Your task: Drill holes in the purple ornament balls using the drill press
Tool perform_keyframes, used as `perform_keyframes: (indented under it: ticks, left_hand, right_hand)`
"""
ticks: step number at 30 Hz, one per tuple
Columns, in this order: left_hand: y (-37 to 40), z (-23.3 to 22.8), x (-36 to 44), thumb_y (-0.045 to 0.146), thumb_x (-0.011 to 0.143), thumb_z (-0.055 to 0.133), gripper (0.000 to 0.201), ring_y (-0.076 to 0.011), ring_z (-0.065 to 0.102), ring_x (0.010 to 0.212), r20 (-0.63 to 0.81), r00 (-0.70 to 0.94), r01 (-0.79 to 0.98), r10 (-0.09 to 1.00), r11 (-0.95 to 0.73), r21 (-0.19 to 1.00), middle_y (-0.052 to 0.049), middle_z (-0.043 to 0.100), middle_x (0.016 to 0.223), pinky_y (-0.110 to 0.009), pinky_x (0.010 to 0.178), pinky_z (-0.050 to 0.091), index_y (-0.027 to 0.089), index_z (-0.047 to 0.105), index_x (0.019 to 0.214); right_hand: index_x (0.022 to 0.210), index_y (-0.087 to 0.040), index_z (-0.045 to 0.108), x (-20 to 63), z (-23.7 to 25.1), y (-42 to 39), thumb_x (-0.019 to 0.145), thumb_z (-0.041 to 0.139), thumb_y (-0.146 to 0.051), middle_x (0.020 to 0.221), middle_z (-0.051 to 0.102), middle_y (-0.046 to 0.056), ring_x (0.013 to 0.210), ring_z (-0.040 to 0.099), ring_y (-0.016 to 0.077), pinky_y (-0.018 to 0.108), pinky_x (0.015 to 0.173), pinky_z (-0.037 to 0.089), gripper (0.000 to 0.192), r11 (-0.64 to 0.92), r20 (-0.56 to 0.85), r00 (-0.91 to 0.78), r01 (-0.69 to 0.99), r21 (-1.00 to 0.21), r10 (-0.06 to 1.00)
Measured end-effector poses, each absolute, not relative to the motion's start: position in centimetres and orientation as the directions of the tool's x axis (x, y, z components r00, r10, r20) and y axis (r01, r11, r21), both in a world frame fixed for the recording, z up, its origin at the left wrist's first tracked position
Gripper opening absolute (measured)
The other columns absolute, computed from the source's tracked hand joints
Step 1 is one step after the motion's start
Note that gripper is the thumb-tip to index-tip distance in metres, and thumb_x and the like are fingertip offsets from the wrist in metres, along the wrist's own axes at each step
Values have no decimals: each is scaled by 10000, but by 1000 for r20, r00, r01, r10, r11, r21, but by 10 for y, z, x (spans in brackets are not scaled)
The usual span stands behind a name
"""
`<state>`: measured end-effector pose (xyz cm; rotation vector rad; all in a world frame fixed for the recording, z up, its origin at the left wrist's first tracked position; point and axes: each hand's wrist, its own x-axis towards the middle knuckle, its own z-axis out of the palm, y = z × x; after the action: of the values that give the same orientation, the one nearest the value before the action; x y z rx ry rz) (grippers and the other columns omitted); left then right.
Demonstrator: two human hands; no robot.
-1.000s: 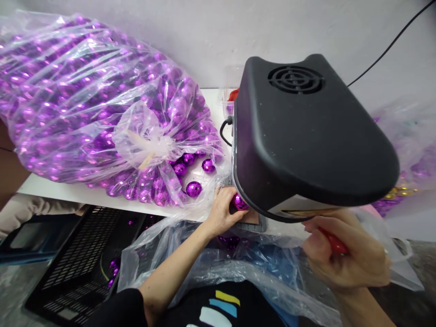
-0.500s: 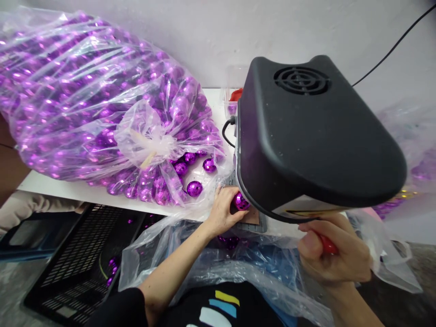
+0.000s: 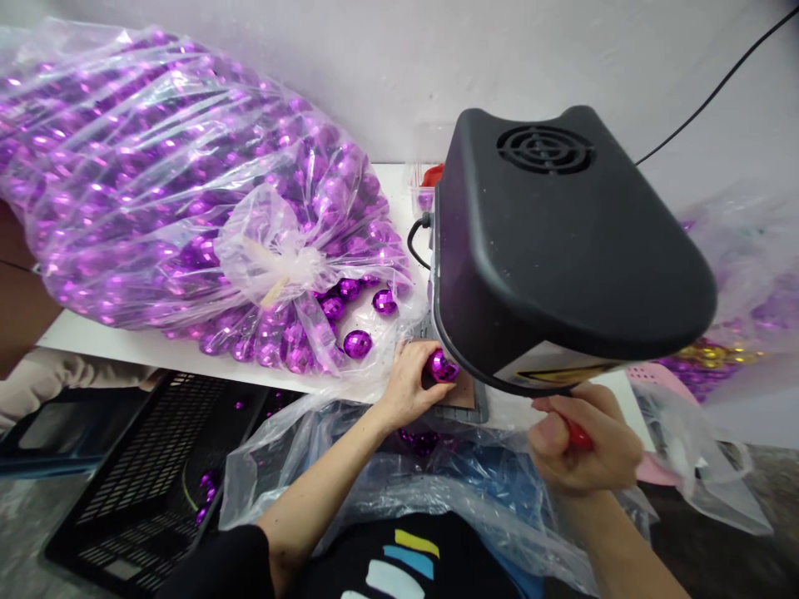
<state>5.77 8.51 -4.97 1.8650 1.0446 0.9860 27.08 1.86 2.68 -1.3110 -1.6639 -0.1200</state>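
My left hand [image 3: 412, 383] is closed around a shiny purple faceted ball [image 3: 442, 366], thumb and fingers on its near and far sides. The ball sits beside the front left edge of a black machine housing [image 3: 562, 241], above a brown board [image 3: 463, 391] on a grey base. My right hand [image 3: 583, 437] wraps round a red handle [image 3: 578, 434] below the housing's front. Whatever the handle joins is hidden under the housing.
A big clear bag of purple balls [image 3: 187, 191] fills the table's left, with loose balls [image 3: 358, 344] near its knot. A black crate [image 3: 143, 466] stands lower left. Clear plastic sheeting [image 3: 374, 499] covers my lap. A pink basket [image 3: 665, 383] is at right.
My right hand and the red handle have shifted left, and the housing's front has swung left too. My left hand stays in place with the purple ball.
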Motion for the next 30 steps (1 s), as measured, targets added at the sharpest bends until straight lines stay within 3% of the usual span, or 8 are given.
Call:
perform_keyframes:
  ticks: [6,10,13,16,18,21,26,30]
  left_hand:
    - [85,-45,57,352,832,772,504,-308,618,1210,249,379,330,891,-382,863,-89,703,1233,-576,1227,315,219,599,1286]
    - [85,-46,57,322,837,754,512,-304,612,1223,242,384,362,891,-387,848,-89,700,1246,-558,1234,302,222,588,1310]
    - [86,-48,59,314,844,753,498,-310,607,1233,240,388,374,890,-390,842,-91,700,1249,-565,1222,311,230,588,1305]
    - [85,-43,59,296,838,755,446,-308,620,1205,254,376,367,891,-395,842,-90,703,1230,-571,1190,351,223,605,1252]
    - [80,-35,55,282,839,752,453,-302,621,1194,280,376,327,883,-409,852,-97,689,1244,-548,1153,403,218,593,1258]
    - [57,-19,36,243,862,722,544,-289,591,1241,291,456,267,841,-441,857,-111,641,1322,-486,1107,461,235,527,1370]
    - [4,-6,2,57,832,604,883,-314,506,1373,126,686,405,717,-520,752,-135,497,1532,-521,1147,421,310,270,1608]
    - [6,-1,-12,272,864,740,933,-351,482,1400,103,683,455,723,-532,714,-153,454,1582,-541,1136,421,303,215,1635]
  right_hand:
    - [689,-179,579,258,24,36,791,593,-156,628,525,5,615,513,88,208,545,390,105,433,766,10,820,-374,642]
    - [754,-196,634,264,67,24,861,564,-273,701,599,13,603,534,85,224,517,386,150,438,721,-20,806,-398,693]
    - [887,-184,666,267,110,31,908,558,-322,682,588,5,602,533,85,246,562,406,176,367,730,122,801,-473,673]
    - [815,-158,674,265,142,58,907,612,-386,656,557,-15,586,482,35,201,569,370,254,326,764,254,792,-516,593]
    - [818,-137,666,263,153,77,898,630,-434,588,484,-38,511,407,14,176,504,324,309,316,688,327,706,-634,648]
    - [819,-124,651,263,157,94,889,644,-445,572,454,-51,462,375,4,168,462,312,329,345,623,359,594,-727,695]
    - [794,-121,667,268,152,100,843,668,-272,635,504,-16,571,424,11,154,494,295,159,384,669,368,601,-701,646]
    - [766,-114,658,268,153,102,828,660,-195,651,516,-13,623,451,9,155,541,318,101,365,646,391,584,-725,656]
